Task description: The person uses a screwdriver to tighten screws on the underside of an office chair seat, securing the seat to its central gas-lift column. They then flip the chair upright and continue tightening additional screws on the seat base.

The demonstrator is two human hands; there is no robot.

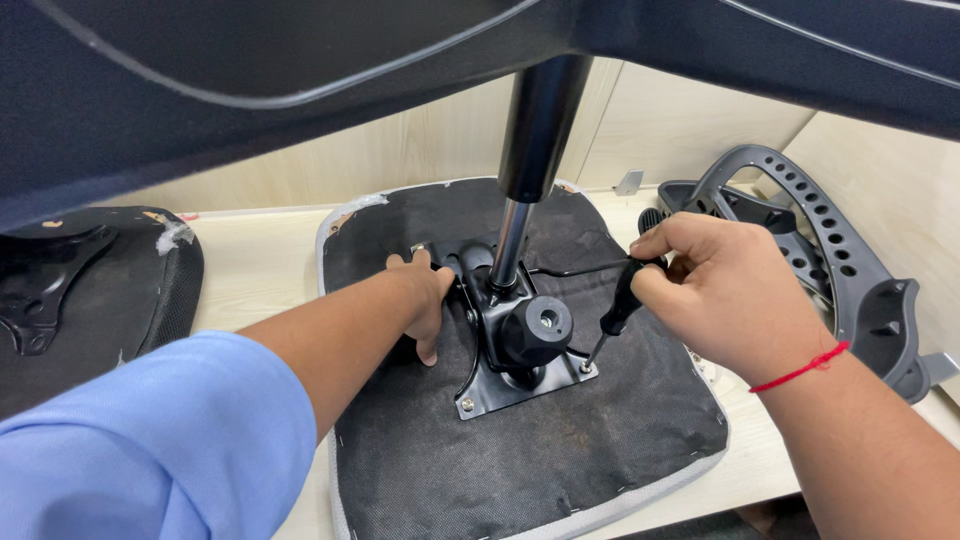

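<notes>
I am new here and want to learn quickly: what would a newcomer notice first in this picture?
First, the upturned chair seat on the table, with a black metal mechanism and a gas cylinder rising from its centre. The right hand holds a screwdriver with its tip at the plate's right corner; the left hand presses on the plate's left side. A grey perforated backrest frame lies at far right.

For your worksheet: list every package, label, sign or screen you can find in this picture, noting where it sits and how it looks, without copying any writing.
None in view: no package, label, sign or screen shows. The left hand rests on the upturned seat cushion; the right hand holds a black screwdriver at the black mounting plate.
</notes>
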